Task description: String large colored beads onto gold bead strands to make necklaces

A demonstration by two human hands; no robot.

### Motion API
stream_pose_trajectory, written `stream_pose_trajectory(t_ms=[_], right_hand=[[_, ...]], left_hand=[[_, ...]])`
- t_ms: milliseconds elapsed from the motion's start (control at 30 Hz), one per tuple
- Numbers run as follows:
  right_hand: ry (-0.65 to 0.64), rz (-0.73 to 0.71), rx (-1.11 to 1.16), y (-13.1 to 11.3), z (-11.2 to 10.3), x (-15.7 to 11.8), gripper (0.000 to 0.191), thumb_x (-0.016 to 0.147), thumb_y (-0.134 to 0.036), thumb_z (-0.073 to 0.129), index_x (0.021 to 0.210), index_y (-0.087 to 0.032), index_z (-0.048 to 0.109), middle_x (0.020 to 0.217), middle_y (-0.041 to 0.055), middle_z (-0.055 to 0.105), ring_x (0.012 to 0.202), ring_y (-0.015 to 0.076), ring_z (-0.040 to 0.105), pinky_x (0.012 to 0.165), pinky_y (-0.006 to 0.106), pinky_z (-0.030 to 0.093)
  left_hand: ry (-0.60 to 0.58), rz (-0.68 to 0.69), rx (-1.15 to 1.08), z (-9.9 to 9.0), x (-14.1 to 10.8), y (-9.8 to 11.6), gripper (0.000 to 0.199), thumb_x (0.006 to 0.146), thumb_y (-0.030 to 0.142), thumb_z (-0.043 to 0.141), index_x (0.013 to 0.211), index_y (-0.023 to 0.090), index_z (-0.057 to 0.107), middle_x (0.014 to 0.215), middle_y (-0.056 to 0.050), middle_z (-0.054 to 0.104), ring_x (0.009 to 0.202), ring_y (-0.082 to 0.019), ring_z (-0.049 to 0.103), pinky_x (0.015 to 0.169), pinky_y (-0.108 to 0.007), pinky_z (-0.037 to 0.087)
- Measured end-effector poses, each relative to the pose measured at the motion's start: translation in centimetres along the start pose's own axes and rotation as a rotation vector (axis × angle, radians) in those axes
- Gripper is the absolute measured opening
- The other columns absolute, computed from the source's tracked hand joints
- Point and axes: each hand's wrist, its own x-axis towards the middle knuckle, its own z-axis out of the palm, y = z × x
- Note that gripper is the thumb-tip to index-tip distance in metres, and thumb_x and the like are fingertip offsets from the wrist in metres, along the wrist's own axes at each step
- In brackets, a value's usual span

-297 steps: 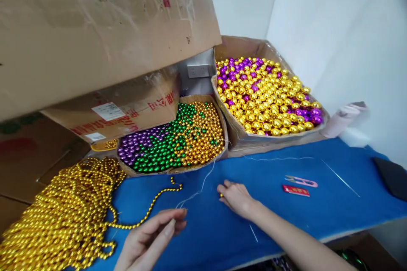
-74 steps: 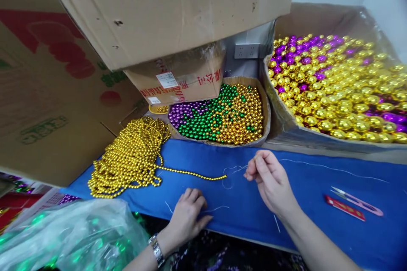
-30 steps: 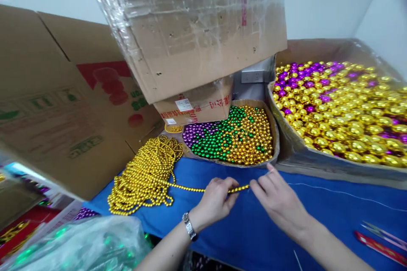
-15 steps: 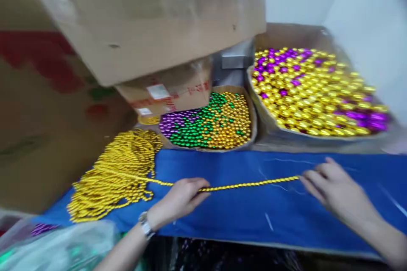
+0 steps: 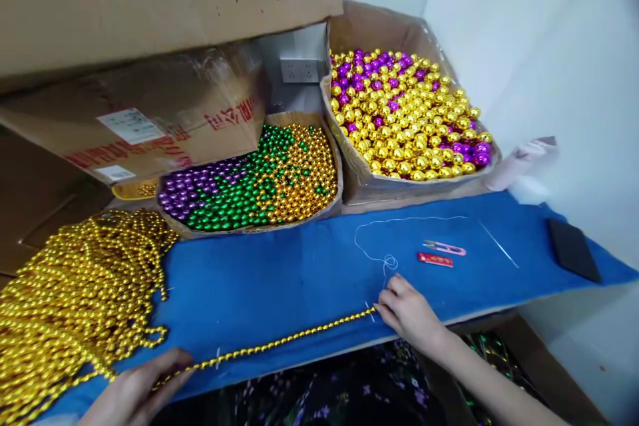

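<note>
A strand of small gold beads [image 5: 294,338] runs nearly straight along the front edge of the blue cloth [image 5: 269,279]. Its right end is pinched in my right hand [image 5: 412,316], beside a short white mark on the cloth. My left hand [image 5: 140,389] has its fingers closed round the strand at the lower left, just left of another white mark. Behind and left of that hand lies a big pile of gold bead strands [image 5: 84,286], and the held strand runs back toward it. A thin white thread [image 5: 357,239] curls on the cloth above my right hand.
Pink snips [image 5: 452,249] and a small red packet [image 5: 435,259] lie right of centre, with a black flat object [image 5: 573,249] farther right. Behind stand a box of purple, green and gold beads [image 5: 341,196] and a box of larger beads [image 5: 369,193]. Cartons [image 5: 200,113] overhang the left.
The view has swung right and come closer. The strand now lies low along the cloth's front edge between the white marks, still in both hands. Snips, red packet and black object have come into view.
</note>
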Motion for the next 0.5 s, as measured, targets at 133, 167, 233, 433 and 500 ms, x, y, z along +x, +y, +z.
stream_pose_trajectory(t_ms=[133, 167, 233, 433, 500], right_hand=[[-0.024, 0.016, 0.005, -0.7, 0.5, 0.2, 0.015, 0.085, -0.019, 0.055, 0.073, -0.018, 0.063, 0.077, 0.0032, 0.054, 0.077, 0.0164, 0.058, 0.099, 0.038, 0.039], [-0.029, 0.021, 0.003, -0.8, 0.6, 0.2, 0.015, 0.085, -0.019, 0.055, 0.073, -0.019, 0.063, 0.077, 0.0032, 0.054, 0.077, 0.0163, 0.059, 0.1, 0.038, 0.039], [-0.038, 0.028, -0.005, -0.8, 0.8, 0.1, 0.015, 0.085, -0.019, 0.055, 0.073, -0.019, 0.063, 0.077, 0.003, 0.054, 0.077, 0.0164, 0.059, 0.099, 0.038, 0.039], [-0.057, 0.008, 0.006, -0.3, 1.3, -0.4, 0.021, 0.088, -0.022, 0.049, 0.074, -0.019, 0.063, 0.077, 0.0047, 0.054, 0.079, 0.0193, 0.059, 0.084, 0.035, 0.048], [-0.056, -0.02, 0.034, 0.1, 1.7, -0.7, 0.024, 0.09, -0.024, 0.045, 0.075, -0.018, 0.063, 0.076, 0.0057, 0.054, 0.077, 0.0204, 0.059, 0.078, 0.036, 0.049]], left_hand=[[-0.15, -0.048, -0.064, 0.1, -0.7, -1.4, 0.025, 0.079, 0.047, 0.056, 0.088, 0.029, 0.07, 0.086, 0.003, 0.073, 0.077, -0.019, 0.069, 0.068, -0.019, 0.055], [-0.106, -0.058, -0.061, 0.2, -0.7, -1.6, 0.025, 0.077, 0.047, 0.057, 0.089, 0.03, 0.07, 0.088, 0.003, 0.074, 0.08, -0.02, 0.069, 0.07, -0.02, 0.055], [-0.037, -0.058, -0.05, 0.4, -0.7, -1.8, 0.027, 0.075, 0.048, 0.06, 0.094, 0.031, 0.07, 0.095, 0.004, 0.073, 0.085, -0.021, 0.069, 0.075, -0.022, 0.055], [-0.071, -0.029, 0.015, 1.2, -0.3, -0.6, 0.024, 0.083, 0.043, 0.052, 0.094, 0.03, 0.069, 0.094, 0.001, 0.072, 0.084, -0.02, 0.068, 0.074, -0.025, 0.054], [-0.099, -0.033, 0.021, 1.3, -0.2, 0.6, 0.024, 0.087, 0.039, 0.047, 0.091, 0.026, 0.066, 0.089, -0.001, 0.07, 0.081, -0.019, 0.067, 0.071, -0.025, 0.053]])
